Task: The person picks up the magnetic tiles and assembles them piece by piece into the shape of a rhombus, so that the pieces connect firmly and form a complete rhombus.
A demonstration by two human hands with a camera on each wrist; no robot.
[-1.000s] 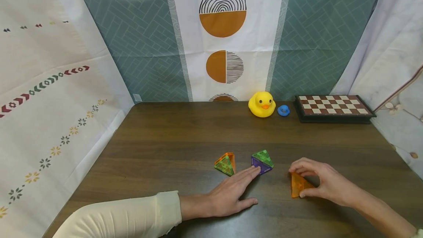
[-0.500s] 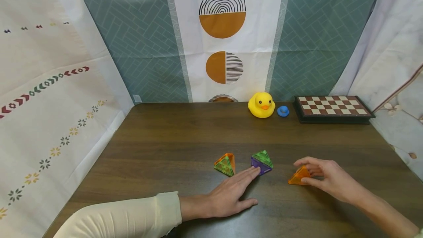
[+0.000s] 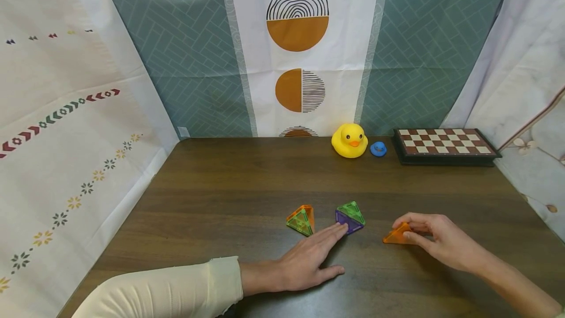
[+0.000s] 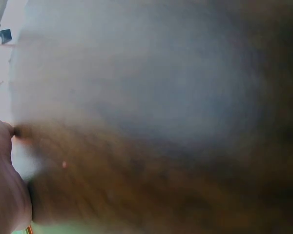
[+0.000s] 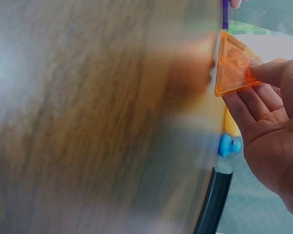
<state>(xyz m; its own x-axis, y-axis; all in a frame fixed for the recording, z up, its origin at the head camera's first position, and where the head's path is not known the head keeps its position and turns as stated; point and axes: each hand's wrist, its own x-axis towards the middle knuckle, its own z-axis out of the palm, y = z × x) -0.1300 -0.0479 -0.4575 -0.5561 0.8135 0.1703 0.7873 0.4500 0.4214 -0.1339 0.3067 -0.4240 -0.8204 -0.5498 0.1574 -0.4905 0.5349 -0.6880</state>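
Observation:
My right hand [image 3: 434, 239] pinches an orange translucent triangular magnetic tile [image 3: 397, 236] between thumb and fingers. The right wrist view shows the same orange tile [image 5: 234, 63] with the thumb pressed on its face and the fingers behind it. Flat on the table, my left hand [image 3: 306, 261] lies with its fingers straight and its fingertips touching the purple triangular tile [image 3: 348, 222]. Against that purple tile sits a green triangular tile [image 3: 351, 208], edge to edge. Just beyond the left hand's knuckles, a yellow-green triangular tile [image 3: 300, 222] leans with an orange one [image 3: 309, 210].
A yellow rubber duck [image 3: 349, 141] and a small blue duck [image 3: 378, 148] stand at the table's back edge. To their right is a checkered game board [image 3: 446, 141] in a dark case. Fabric hangs behind and on both sides of the wooden table [image 3: 220, 175].
The right hand has turned the orange tile so that one long edge now runs level near the table, with a tip pointing left. The left hand has stayed in place.

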